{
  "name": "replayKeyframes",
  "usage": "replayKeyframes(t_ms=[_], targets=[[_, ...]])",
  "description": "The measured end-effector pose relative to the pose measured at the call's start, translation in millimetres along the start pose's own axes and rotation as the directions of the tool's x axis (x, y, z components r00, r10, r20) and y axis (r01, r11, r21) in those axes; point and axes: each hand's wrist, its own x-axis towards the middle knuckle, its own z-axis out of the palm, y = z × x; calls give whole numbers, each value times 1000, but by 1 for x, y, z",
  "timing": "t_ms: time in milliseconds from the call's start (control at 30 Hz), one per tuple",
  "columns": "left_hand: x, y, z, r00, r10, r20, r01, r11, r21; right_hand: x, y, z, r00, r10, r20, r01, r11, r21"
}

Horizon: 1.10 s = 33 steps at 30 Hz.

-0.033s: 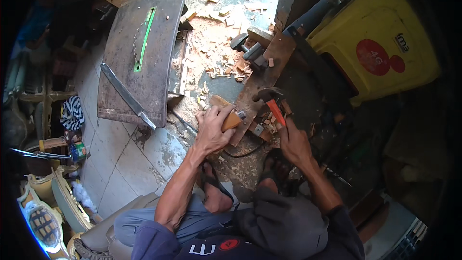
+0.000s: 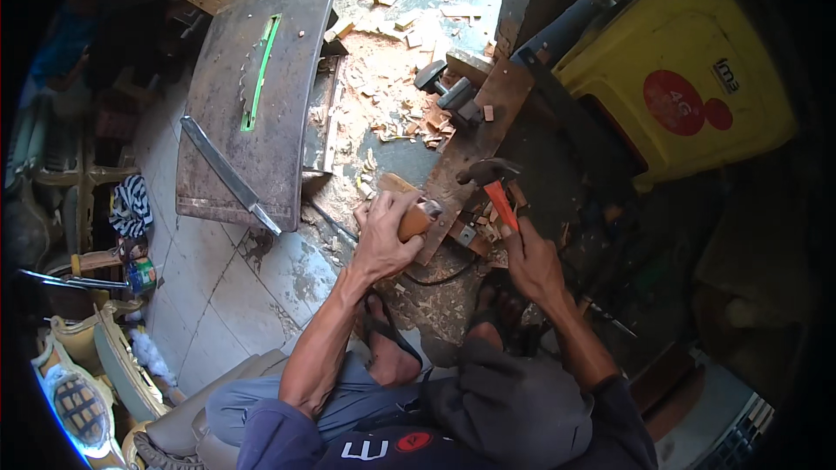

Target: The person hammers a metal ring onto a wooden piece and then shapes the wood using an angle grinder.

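My left hand [image 2: 383, 235] is closed around an orange-brown wooden block [image 2: 416, 222] with a shiny metal piece at its near-right end. I cannot make out what tool or part it is; my fingers cover much of it. In my right hand [image 2: 533, 263] is a claw hammer [image 2: 493, 184], gripped by its orange handle. Its dark head is raised to the right of the block, apart from it. Beneath both hands runs a long brown wooden board [image 2: 475, 141], with a dark clamp-like metal tool [image 2: 455, 91] at its far part.
At the left stands a saw table [image 2: 222, 78] with a green slot strip and a long metal bar [image 2: 222, 165] lying across it. Wood chips and sawdust [image 2: 392, 70] cover the floor ahead. A yellow plastic chair [image 2: 697, 78] is at the right. A black cable [image 2: 440, 281] curves near my feet.
The hammer head has shifted slightly left, toward the block. The block in my left hand has turned a little, so its metal end shows differently.
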Motion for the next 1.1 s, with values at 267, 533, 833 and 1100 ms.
replayKeyframes(t_ms=[267,533,833,1100], targets=[[24,14,33,974,44,-222,-178,755,-631,-41,-33,-30,960,-236,-153,257,956,139],[24,24,55,959,105,-263,-229,831,-507,-47,-46,-56,883,-425,198,460,705,-539],[21,32,45,896,224,-383,-334,909,-250,-49,-17,-41,919,-369,138,388,785,-482],[17,11,23,968,-8,-253,131,872,471,-45,-2,-11,964,-242,-106,240,970,-34]])
